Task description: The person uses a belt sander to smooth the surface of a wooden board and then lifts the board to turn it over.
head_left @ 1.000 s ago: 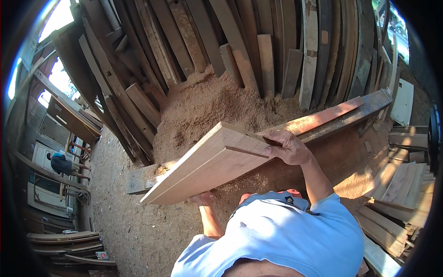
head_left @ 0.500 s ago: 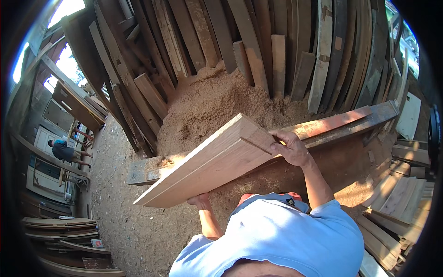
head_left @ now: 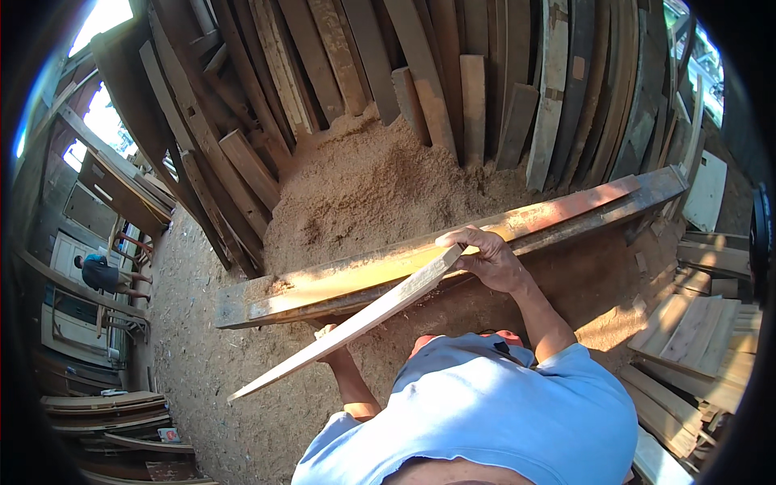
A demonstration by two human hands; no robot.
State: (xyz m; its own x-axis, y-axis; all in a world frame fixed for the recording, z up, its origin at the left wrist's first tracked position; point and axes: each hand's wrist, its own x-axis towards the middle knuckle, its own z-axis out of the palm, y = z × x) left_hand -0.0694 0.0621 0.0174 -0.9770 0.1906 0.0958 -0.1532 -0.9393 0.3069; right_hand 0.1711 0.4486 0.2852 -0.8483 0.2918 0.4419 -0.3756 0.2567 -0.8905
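Note:
A pale wooden board [head_left: 364, 321] slants before me, seen along its narrow edge, its left end lower in the picture. My right hand [head_left: 490, 257] grips the board's upper right end, thumb and fingers closed round it. Partly hidden behind the board, my left hand [head_left: 333, 343] is closed on its edge nearer the left end. Beyond the board lies a long low wooden beam bench [head_left: 259, 302], with a sunlit plank [head_left: 558, 208] along its top. The board is held up over the bench's near side; whether they touch, I cannot tell.
A sawdust heap [head_left: 347, 182] rises behind the bench, against many upright planks [head_left: 404, 65]. Stacked boards [head_left: 699, 335] lie at the right, and curved wooden pieces [head_left: 105, 412] at the lower left. Far left, a person [head_left: 105, 275] stands near some doors.
The board has turned from showing its broad face to showing its narrow edge. My left hand has shifted slightly left and up, and my right hand slightly left, both still holding it.

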